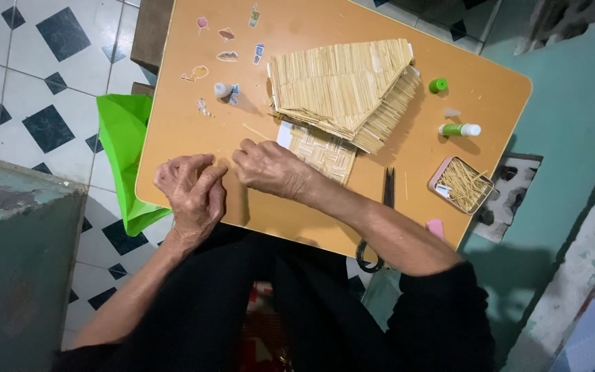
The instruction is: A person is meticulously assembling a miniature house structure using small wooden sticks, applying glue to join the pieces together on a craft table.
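Head view, left hand (191, 189) curled empty, right hand (270, 167) pinching beside stick house (342, 89), pink toothpick tin (461, 183) right.

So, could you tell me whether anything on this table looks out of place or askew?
The glue tube lies on its side with its green cap off, resting apart from it on the table. One loose stick lies alone near the right hand, away from the open tin of sticks. Nothing looks spilled or damaged.
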